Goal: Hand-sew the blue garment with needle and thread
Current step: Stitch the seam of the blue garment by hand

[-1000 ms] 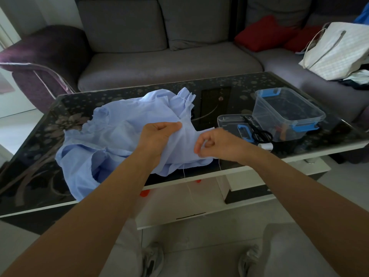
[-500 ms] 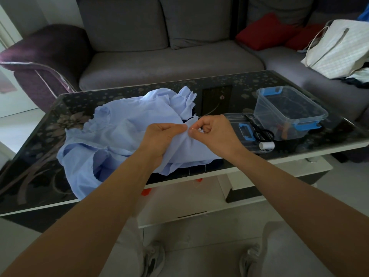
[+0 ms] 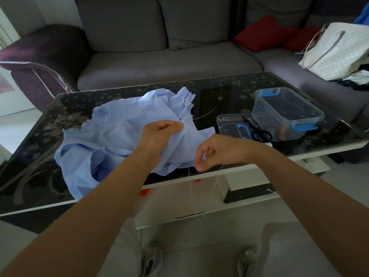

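The garment [image 3: 119,132] is gripped by the left hand [image 3: 161,134] to be kept still. Beside it, thread [image 3: 191,188] is pinched by the right hand [image 3: 217,151], likely for pulling tight.

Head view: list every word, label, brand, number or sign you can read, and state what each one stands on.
No text in this view can be read.
On the clear lid: faint moulded marks, too small to read.
On the white bag: only a woven pattern, no print.
On the shoes: any branding is too blurred to read.
On the blue garment: no tag or label shows.
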